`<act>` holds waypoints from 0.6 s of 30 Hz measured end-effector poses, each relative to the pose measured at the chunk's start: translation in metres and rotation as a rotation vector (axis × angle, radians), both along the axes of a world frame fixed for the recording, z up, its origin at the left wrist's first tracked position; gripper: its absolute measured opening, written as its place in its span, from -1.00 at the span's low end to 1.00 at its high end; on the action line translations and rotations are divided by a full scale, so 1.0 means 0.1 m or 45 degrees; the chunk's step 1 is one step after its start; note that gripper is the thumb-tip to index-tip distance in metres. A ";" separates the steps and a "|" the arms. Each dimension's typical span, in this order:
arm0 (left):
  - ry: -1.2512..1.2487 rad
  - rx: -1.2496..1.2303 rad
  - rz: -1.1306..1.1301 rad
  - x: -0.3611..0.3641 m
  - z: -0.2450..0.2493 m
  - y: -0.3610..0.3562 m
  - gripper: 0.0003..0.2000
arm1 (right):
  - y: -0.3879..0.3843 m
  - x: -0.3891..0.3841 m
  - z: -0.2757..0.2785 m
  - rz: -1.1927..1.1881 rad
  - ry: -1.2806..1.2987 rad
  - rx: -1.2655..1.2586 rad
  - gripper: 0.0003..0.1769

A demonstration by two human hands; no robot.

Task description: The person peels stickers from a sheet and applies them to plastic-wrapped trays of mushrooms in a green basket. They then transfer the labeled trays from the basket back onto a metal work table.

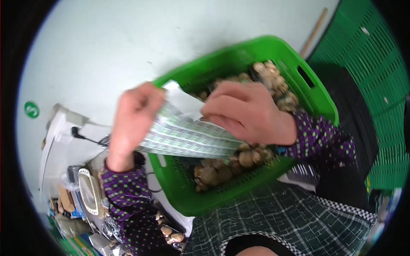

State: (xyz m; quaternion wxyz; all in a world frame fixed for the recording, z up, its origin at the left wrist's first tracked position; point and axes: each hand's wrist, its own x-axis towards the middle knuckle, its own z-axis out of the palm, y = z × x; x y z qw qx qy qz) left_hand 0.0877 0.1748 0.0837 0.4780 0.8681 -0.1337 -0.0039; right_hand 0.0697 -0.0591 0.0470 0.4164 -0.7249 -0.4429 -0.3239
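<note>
My left hand (136, 117) is closed on the left end of a long sheet of printed labels (188, 138), white with rows of small green and grey print. One white corner of the sheet folds up between my hands. My right hand (252, 111) has its fingers pinched together at the sheet's upper edge; motion blurs it a little, and its fingertips are partly hidden. Under the sheet and both hands stands a green plastic basket (318, 100), tilted in view. Brown mushrooms (218, 170) lie in it, some apparently in packs, with more at its far right.
A white scale-like machine (60, 141) with a black cable stands to the left. Below it are a pale plastic basket (89, 192) and clutter. More mushrooms (171, 234) sit near my left sleeve. Green slatted crates (380, 85) rise at the right, beside a wooden stick (315, 32).
</note>
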 end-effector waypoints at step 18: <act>-0.035 -0.109 0.048 -0.04 0.06 0.08 -0.83 | -1.56 -0.01 -1.36 -0.786 0.773 -1.202 -0.66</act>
